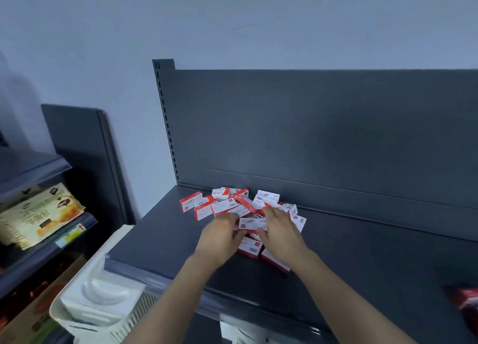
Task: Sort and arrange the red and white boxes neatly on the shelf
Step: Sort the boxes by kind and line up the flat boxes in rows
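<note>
Boxes (240,208) heaped at shelf (362,253) rear edge; hands (219,236) (280,230) seemingly pinch one.

Red-and-white boxes (227,209) with small grey print lie on a dark grey shelf (362,253). Its back panel (310,126) is the same dark grey, and a column of black slots runs down the left upright (165,126). The far wall (232,20) is pale blue-grey. At left, cream-and-orange packets (38,214) carry dark print above a yellow-green label (69,236). The near basket (103,292) is white, and a near-right wrapper (465,305) is red.
</note>
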Action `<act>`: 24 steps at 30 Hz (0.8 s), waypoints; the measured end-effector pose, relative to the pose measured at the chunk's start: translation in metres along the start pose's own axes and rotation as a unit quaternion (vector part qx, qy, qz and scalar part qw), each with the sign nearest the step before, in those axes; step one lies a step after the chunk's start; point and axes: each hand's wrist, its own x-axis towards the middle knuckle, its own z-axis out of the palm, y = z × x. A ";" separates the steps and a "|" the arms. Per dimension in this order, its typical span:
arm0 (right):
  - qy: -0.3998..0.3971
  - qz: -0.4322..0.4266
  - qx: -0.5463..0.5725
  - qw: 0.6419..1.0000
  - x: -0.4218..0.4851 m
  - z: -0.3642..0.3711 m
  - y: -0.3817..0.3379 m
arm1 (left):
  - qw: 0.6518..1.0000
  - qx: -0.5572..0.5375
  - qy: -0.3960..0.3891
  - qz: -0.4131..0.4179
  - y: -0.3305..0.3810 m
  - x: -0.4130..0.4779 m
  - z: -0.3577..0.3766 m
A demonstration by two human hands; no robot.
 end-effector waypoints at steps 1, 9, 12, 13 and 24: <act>-0.009 0.001 -0.005 1.000 0.005 0.006 -0.002 | 1.000 -0.006 -0.019 0.017 -0.005 0.000 0.004; -0.056 0.003 -0.026 0.998 0.029 0.030 -0.002 | 0.987 -0.033 -0.126 0.099 -0.018 0.007 0.025; -0.066 0.002 -0.041 0.997 0.032 0.033 -0.001 | 0.983 0.008 -0.145 0.110 -0.020 0.010 0.028; -0.066 0.002 -0.046 0.997 0.033 0.033 0.000 | 0.982 0.014 -0.148 0.113 -0.021 0.011 0.030; -0.045 0.021 -0.073 0.996 0.023 0.026 -0.001 | 0.978 0.066 -0.172 0.094 -0.017 0.015 0.032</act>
